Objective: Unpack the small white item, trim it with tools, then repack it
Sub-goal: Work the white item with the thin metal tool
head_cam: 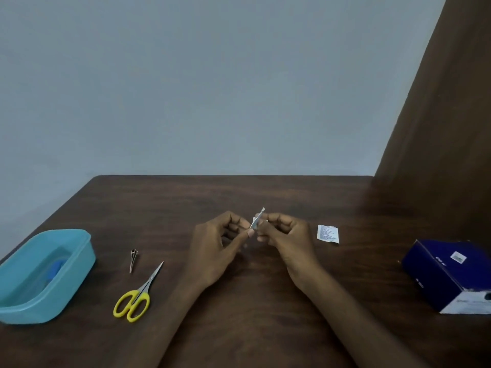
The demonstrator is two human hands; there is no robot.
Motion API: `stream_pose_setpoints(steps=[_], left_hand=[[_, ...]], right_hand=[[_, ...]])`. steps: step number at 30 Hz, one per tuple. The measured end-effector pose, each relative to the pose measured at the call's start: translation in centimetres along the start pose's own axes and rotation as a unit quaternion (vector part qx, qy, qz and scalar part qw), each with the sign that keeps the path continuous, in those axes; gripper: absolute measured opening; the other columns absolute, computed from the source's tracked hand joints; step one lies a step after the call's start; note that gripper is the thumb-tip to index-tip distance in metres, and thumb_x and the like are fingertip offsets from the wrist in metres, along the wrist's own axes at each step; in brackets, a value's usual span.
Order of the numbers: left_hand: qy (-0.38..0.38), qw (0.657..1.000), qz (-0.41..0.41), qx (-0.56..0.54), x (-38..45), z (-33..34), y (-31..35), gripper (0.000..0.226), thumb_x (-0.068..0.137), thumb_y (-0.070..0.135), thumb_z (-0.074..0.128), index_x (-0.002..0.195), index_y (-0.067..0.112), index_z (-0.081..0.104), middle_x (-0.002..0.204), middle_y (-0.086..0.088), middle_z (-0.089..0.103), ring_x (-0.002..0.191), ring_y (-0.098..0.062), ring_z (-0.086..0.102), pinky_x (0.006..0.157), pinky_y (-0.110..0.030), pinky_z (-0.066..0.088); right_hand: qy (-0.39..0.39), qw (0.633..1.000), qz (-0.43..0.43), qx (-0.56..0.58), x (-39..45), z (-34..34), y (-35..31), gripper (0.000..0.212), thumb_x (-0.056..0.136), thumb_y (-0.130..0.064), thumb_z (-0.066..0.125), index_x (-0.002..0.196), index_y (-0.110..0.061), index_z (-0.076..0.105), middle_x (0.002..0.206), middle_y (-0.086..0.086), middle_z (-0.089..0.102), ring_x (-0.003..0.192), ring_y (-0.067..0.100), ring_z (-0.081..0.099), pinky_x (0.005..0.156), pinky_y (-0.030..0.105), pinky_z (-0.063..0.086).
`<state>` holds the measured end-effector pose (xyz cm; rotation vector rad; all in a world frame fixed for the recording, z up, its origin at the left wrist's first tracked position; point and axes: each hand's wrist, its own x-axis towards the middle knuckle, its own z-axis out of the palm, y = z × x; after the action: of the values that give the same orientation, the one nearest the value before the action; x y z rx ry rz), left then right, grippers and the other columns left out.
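Packet (257, 220), tilted with its long axis up and right, is pinched between left hand (220, 243) and right hand (284, 235), above the counter (239, 301).

Tub (45, 274) sitting at desk (239, 328) left edge. Tweezers (133, 260) lying right of tub, scissors (138, 294) lying just nearer front edge. Hands (220, 243) (287, 240) meeting over desk middle, pinching small packet (257, 221) between them. Second packet (328, 234) lying right of hands. Box (451, 274) sitting at right edge.
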<state>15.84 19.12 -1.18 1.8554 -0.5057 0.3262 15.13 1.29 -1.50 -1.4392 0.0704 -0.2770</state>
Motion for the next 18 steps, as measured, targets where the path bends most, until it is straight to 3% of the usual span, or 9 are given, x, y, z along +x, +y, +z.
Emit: stream_pose_setpoints(steps=[6, 11, 14, 18], left_hand=[[-0.005, 0.999, -0.025, -0.040, -0.20, -0.24, 0.59, 0.016, 0.089, 0.014, 0.086, 0.099, 0.015, 0.074, 0.080, -0.003, 0.078, 0.066, -0.022, 0.077, 0.053, -0.036, 0.063], [-0.007, 0.999, -0.027, -0.023, -0.22, -0.32, 0.53, 0.015, 0.090, 0.021, 0.087, 0.101, 0.019, 0.076, 0.079, -0.003, 0.078, 0.068, -0.019, 0.077, 0.053, -0.036, 0.063], [-0.023, 0.999, -0.032, -0.001, -0.21, -0.31, 0.57, 0.002, 0.094, 0.022, 0.082, 0.097, 0.022, 0.082, 0.080, 0.003, 0.079, 0.069, -0.015, 0.077, 0.053, -0.035, 0.063], [-0.037, 0.998, -0.038, 0.027, -0.18, -0.45, 0.66, 0.005, 0.097, 0.024, 0.079, 0.095, 0.026, 0.084, 0.079, 0.007, 0.078, 0.067, -0.013, 0.075, 0.053, -0.032, 0.062]], right_hand=[[-0.060, 0.992, 0.027, 0.108, -0.85, -0.02, -1.10, 0.015, 0.090, 0.007, 0.073, 0.101, 0.000, 0.080, 0.095, 0.017, 0.080, 0.079, 0.022, 0.076, 0.074, 0.027, 0.062], [-0.041, 0.996, -0.023, 0.072, -0.74, 0.03, -0.90, 0.020, 0.085, -0.006, 0.083, 0.105, -0.006, 0.081, 0.095, 0.013, 0.081, 0.078, 0.017, 0.070, 0.076, 0.027, 0.060], [-0.004, 0.995, -0.016, 0.102, -0.23, -0.34, -0.93, 0.017, 0.084, -0.006, 0.085, 0.101, -0.007, 0.081, 0.108, 0.005, 0.082, 0.083, 0.015, 0.071, 0.074, 0.027, 0.058], [0.012, 0.991, -0.010, 0.130, -0.17, -0.14, -0.96, 0.024, 0.083, -0.005, 0.086, 0.106, -0.007, 0.079, 0.108, 0.007, 0.082, 0.090, 0.013, 0.074, 0.070, 0.026, 0.057]])
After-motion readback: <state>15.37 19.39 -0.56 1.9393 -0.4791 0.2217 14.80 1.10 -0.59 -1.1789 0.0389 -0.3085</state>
